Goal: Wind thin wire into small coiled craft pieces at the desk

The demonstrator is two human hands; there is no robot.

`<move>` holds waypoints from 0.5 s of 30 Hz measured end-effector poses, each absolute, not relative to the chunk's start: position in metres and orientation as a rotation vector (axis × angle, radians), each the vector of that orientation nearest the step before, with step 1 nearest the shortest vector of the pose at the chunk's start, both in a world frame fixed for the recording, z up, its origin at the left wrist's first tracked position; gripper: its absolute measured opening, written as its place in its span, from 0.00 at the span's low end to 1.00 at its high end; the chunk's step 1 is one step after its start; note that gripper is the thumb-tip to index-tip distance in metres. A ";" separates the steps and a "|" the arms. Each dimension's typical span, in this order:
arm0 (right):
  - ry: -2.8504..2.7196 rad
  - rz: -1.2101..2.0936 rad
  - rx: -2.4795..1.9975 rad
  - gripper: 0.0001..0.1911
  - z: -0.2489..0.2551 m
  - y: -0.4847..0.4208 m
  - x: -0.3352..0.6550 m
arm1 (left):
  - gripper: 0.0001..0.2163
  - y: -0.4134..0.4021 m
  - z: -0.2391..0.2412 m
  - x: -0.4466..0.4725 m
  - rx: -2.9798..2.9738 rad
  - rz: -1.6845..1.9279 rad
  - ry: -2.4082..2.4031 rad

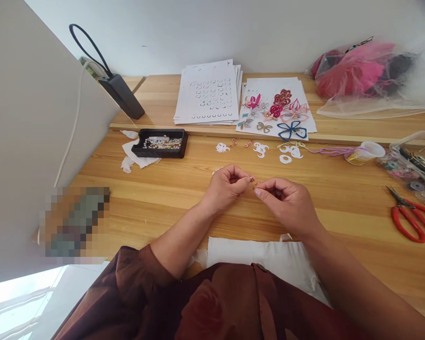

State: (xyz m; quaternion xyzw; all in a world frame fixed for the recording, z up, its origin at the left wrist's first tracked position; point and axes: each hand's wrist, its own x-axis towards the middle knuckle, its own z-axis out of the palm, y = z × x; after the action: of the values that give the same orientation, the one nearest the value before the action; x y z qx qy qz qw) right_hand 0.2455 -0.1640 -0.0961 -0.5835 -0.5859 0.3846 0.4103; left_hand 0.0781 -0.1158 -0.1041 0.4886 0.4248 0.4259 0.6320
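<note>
A small wire piece (251, 179) is pinched by the left hand (225, 189), held above the table (340, 203); the right hand (283, 203) is curled just beside it, its hold unclear. Finished wire flowers (278, 111) are laid out far off, with paper cutouts (260, 149) left nearer.

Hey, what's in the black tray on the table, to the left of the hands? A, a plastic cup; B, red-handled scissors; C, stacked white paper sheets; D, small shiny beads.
D. The black tray is filled with small shiny beads, spread across its inside.
</note>
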 end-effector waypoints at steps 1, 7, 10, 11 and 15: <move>-1.514 0.893 -1.473 0.06 -0.095 -0.165 0.245 | 0.10 -0.116 -0.104 0.078 1.141 0.968 0.981; -1.664 0.550 -1.445 0.03 -0.092 -0.166 0.250 | 0.09 -0.120 -0.103 0.078 1.292 0.791 0.976; -1.654 0.565 -1.418 0.04 -0.092 -0.162 0.253 | 0.09 -0.122 -0.101 0.077 1.262 0.738 0.900; -1.638 0.584 -1.408 0.04 -0.092 -0.161 0.254 | 0.10 -0.122 -0.101 0.077 1.246 0.722 0.881; -1.500 0.775 -1.401 0.04 -0.093 -0.156 0.254 | 0.10 -0.122 -0.099 0.075 1.180 0.668 0.830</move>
State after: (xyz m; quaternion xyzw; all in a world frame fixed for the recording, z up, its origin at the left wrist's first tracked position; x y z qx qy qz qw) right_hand 0.2545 -0.1556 -0.0930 -0.5684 -0.6085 0.3141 0.4561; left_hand 0.0751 -0.1217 -0.0990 0.5297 0.3729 0.2998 0.7004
